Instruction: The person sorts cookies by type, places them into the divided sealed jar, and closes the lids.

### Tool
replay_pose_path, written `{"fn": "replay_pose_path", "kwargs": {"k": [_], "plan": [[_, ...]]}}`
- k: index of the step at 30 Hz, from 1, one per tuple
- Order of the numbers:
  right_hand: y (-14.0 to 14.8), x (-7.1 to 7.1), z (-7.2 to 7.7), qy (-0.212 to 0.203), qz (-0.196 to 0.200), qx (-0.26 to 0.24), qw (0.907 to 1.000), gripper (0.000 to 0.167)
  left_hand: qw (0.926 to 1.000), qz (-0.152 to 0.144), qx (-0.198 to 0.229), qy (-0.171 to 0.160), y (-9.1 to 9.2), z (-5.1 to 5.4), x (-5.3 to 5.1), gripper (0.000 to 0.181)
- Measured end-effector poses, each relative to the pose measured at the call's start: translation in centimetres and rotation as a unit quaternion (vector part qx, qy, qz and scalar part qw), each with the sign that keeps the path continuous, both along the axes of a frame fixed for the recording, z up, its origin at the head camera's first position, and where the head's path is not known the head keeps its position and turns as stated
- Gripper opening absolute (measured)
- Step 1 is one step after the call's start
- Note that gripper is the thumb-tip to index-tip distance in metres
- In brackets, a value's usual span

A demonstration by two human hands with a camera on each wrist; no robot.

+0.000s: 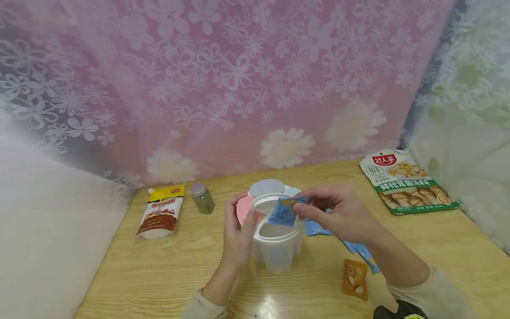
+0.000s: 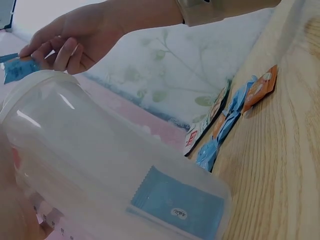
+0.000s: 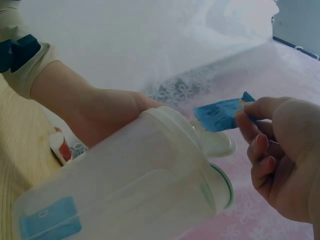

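A translucent plastic storage container (image 1: 277, 257) with several lidded compartments stands on the table, one white lid flipped up over a front opening. My left hand (image 1: 237, 239) grips its left side, thumb near the pink lid (image 1: 244, 208). Just above the opening, my right hand (image 1: 338, 215) pinches a small blue packet (image 1: 282, 213) between thumb and fingers. Through the wall in the left wrist view, another blue packet (image 2: 177, 205) lies at the bottom of the container. More blue packets (image 1: 317, 227) lie partly hidden behind my right hand and forearm.
An orange packet (image 1: 355, 279) lies in front of the right forearm. At the back left are a yellow-and-white pouch (image 1: 161, 212) and a small lidded jar (image 1: 203, 198). A large mushroom-pictured bag (image 1: 408, 181) lies at the back right. A flowered curtain (image 1: 239, 88) hangs behind the table.
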State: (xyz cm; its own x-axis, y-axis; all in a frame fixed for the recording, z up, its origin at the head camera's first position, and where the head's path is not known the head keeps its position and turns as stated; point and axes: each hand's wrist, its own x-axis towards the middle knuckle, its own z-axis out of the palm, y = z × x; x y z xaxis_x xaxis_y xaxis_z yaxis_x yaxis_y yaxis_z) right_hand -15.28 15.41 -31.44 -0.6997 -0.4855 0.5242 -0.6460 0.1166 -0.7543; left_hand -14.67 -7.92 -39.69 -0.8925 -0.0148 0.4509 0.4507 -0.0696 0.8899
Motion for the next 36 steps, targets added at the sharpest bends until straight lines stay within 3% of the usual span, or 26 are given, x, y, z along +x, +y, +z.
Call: {"fn": "replay_pose_path", "kwargs": {"k": [6, 13, 23, 32, 36], "plan": [[-0.9, 0.1, 0.1, 0.047, 0.027, 0.046, 0.9975, 0.024, 0.9997, 0.012, -0.02, -0.009, -0.1, 0.1, 0.1, 0.041], [-0.9, 0.3, -1.0, 0.076, 0.006, 0.06, 0.9953, 0.02, 0.9996, 0.006, -0.026, -0.009, 0.0, 0.1, 0.0, 0.042], [0.7, -0.3, -2.0, -0.015, 0.027, 0.052, 0.9982, 0.024, 0.9997, 0.017, -0.012, -0.015, 0.0, 0.3, 0.3, 0.041], [2.4, -0.9, -2.7, -0.093, 0.066, 0.022, 0.9933, 0.026, 0.9998, 0.016, -0.01, -0.004, 0.0, 0.1, 0.1, 0.041], [3.3, -0.9, -3.0, -0.111, 0.063, 0.013, 0.9917, 0.026, 0.9998, 0.015, -0.012, -0.003, 0.0, 0.1, 0.0, 0.041]]}}
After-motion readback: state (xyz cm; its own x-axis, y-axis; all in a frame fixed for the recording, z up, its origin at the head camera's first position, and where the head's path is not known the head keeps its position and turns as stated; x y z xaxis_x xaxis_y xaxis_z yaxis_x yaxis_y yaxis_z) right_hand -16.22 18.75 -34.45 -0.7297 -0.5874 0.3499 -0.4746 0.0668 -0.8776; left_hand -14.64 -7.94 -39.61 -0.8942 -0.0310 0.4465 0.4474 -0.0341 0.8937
